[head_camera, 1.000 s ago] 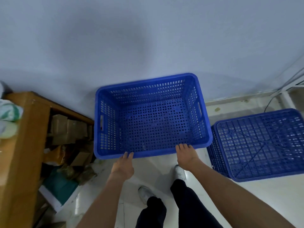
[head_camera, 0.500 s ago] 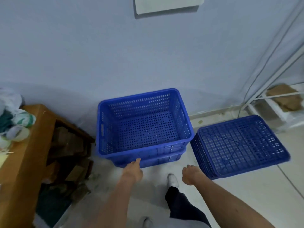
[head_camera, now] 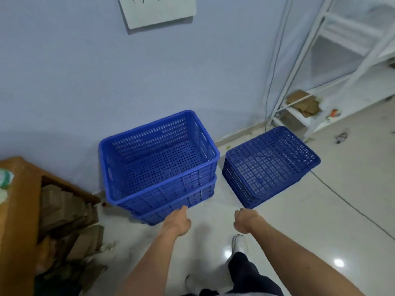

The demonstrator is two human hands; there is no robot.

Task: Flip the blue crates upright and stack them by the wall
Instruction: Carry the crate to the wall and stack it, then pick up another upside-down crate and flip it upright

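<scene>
Two upright blue crates stand nested against the wall; the top crate (head_camera: 158, 159) opens upward and the lower crate (head_camera: 171, 212) shows only as a band beneath it. To their right an upside-down blue crate (head_camera: 269, 165) lies on the floor, its ribbed bottom facing up. My left hand (head_camera: 177, 222) hovers just in front of the stack's near edge, fingers curled down, holding nothing. My right hand (head_camera: 243, 221) hangs over the floor between the stack and the overturned crate, loosely closed and empty.
A wooden table (head_camera: 19, 210) with cardboard scraps (head_camera: 64, 221) under it stands at the left. A white metal rack (head_camera: 299, 107) fills the right corner, and a thin cable (head_camera: 352, 210) runs across the glossy floor. My feet (head_camera: 238, 242) are below my hands.
The top crate has been set down into the lower one and both hands have let go of its rim. My view has pulled back and up, and my hands have drawn away from the stack.
</scene>
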